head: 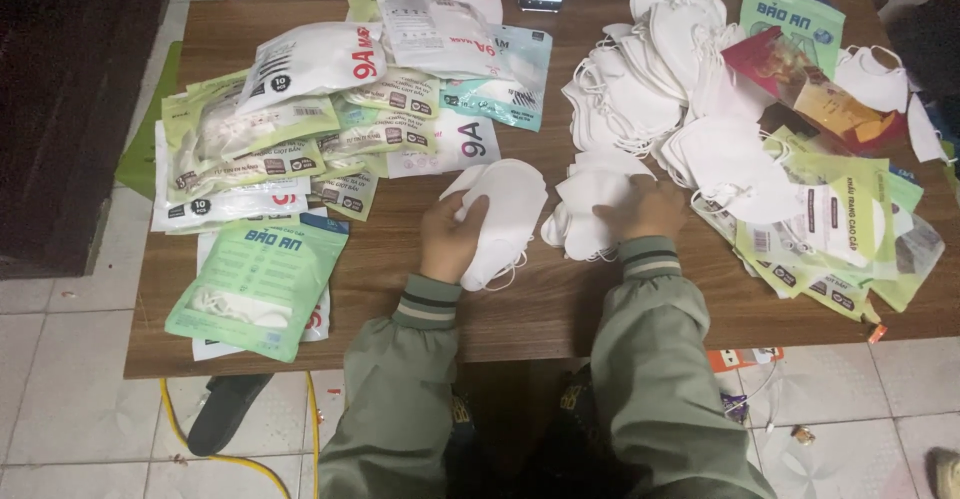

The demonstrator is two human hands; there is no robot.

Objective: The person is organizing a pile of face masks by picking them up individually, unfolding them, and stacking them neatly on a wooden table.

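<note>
Crowding both hands — packaged masks point(290, 149), loose heap point(660, 69); left grip point(452, 237) closed on white masks point(505, 214), right grip point(640, 209) open.

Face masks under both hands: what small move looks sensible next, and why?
Probably lifting one mask off the small stack under the right hand and laying it onto the masks held by the left hand. The fingers already rest on that stack, beside the held masks.

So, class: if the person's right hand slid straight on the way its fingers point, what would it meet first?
The right hand points up-left across the small stack of white masks it rests on. Beyond that, it would probably meet the big heap of loose white masks, though depth is uncertain.
</note>
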